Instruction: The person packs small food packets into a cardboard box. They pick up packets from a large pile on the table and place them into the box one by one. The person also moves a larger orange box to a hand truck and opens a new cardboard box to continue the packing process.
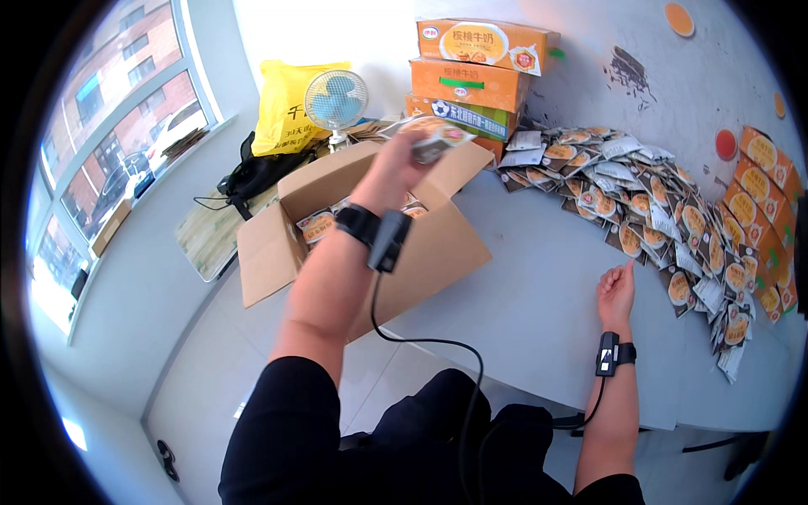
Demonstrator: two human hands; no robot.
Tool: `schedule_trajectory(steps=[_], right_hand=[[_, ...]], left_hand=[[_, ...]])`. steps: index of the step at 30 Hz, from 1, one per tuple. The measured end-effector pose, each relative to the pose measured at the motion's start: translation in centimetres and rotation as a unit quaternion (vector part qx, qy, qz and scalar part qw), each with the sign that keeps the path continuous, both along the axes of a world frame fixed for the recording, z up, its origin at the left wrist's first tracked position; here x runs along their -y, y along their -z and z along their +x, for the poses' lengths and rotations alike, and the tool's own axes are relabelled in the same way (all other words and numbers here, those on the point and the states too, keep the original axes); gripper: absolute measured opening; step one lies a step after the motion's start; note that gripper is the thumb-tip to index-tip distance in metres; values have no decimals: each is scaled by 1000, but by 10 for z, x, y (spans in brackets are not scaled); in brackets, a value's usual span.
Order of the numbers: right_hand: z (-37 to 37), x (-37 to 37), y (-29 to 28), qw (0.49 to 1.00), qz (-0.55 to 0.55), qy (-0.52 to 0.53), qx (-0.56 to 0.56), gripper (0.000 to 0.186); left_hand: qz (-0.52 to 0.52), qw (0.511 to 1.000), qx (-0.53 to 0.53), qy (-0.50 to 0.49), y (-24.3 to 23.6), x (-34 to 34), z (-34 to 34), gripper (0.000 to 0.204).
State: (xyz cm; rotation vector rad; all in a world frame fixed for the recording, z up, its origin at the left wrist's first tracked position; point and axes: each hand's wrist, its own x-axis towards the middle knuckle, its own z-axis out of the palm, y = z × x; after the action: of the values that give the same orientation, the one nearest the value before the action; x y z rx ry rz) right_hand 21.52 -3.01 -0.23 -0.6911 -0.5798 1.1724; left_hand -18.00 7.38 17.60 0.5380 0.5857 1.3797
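My left hand (396, 172) is raised above the open cardboard box (438, 261), closed around a flat sachet (439, 143) with an orange-and-white print; motion blurs it a little, and I cannot tell if it is one sachet or a small stack. Inside the box lie similar sachets (318, 226), partly covered by my forearm. My right hand (615, 290) rests on the grey table (539, 320) with its fingers curled in and nothing visible in them. Just beyond it spreads a long heap of sachets (644, 215), brown, orange and silvery white.
Orange cartons (471, 84) are stacked against the wall, and more orange cartons (757, 210) stand at the far right. Behind the box are a small fan (337, 99), a yellow bag (290, 109) and a black bag (261, 172). Cables (446, 341) run from both wrist straps.
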Motion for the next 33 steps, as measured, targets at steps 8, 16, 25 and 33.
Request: schedule_trajectory(steps=[8, 16, 25, 33], right_hand=[[3, -10, 4, 1000, -7, -10, -21, 40], [-1, -9, -3, 999, -23, 1, -47, 39], [-8, -14, -4, 999, -25, -26, -37, 39], [24, -6, 13, 998, -25, 31, -47, 36]], left_hand=[[-155, 950, -255, -98, 92, -98, -138, 23], [-188, 936, -272, -124, 115, -110, -143, 21], [-237, 909, -321, -122, 153, -156, -202, 29], [263, 603, -749, -78, 129, -104, -138, 34]])
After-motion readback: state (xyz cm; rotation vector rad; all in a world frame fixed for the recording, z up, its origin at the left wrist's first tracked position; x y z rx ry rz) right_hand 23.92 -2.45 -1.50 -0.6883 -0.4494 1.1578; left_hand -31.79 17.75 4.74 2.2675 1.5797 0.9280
